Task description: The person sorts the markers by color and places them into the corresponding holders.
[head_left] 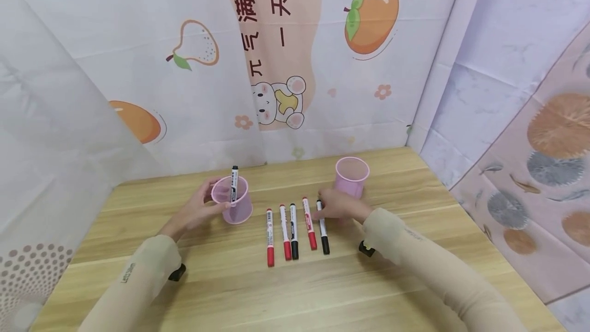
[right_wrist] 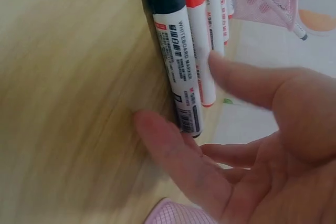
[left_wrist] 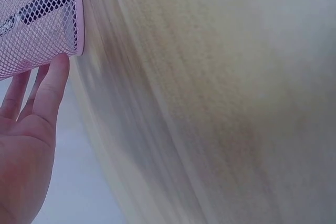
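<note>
My left hand (head_left: 199,212) holds a pink mesh pen cup (head_left: 239,212) at the left, thumb on its near side and fingers at its far side. A black-capped whiteboard marker (head_left: 234,184) stands in that cup, tilted against the rim. My right hand (head_left: 338,205) is at the far end of the rightmost black whiteboard marker (head_left: 323,229), which lies on the table. In the right wrist view its thumb and forefinger stand apart on either side of this marker (right_wrist: 178,66). Left of it lie several red-capped and black-capped markers, including a red one (head_left: 309,223).
A second pink mesh cup (head_left: 352,170) stands behind my right hand. The markers lie in a rough row on the wooden table (head_left: 221,291). A printed curtain (head_left: 295,55) hangs along the table's back edge, and another (head_left: 516,168) hangs at the right.
</note>
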`<action>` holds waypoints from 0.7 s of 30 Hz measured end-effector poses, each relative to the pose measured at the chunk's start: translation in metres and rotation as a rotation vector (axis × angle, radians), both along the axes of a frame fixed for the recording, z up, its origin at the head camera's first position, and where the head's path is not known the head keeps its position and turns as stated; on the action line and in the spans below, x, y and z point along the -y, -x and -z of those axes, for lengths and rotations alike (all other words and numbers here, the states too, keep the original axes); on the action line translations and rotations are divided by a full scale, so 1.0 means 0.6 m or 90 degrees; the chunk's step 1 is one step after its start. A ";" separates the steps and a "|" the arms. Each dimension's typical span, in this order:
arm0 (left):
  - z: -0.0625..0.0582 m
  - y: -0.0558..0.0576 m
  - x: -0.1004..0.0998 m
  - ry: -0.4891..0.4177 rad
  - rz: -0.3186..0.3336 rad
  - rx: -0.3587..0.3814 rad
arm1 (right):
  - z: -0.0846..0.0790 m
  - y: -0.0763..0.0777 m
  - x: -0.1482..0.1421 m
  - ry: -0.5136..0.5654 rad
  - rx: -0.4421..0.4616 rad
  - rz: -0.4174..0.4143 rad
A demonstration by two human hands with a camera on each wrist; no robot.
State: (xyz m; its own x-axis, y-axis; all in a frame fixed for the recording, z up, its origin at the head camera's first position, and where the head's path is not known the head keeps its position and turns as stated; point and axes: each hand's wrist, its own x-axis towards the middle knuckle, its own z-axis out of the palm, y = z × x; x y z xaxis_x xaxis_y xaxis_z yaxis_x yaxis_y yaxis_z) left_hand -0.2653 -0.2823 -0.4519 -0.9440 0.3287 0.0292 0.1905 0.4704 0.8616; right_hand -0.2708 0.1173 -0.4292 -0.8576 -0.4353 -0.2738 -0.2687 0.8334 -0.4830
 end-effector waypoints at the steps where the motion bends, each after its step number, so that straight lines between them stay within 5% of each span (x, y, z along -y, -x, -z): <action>1: -0.002 -0.001 0.001 0.000 -0.002 0.001 | 0.000 0.000 0.003 0.002 0.005 0.008; 12: -0.003 -0.002 0.008 -0.032 0.012 -0.010 | 0.008 0.006 0.010 0.052 0.081 0.079; 21: 0.001 -0.004 0.002 -0.047 0.010 -0.002 | 0.009 -0.001 0.006 0.053 0.093 0.083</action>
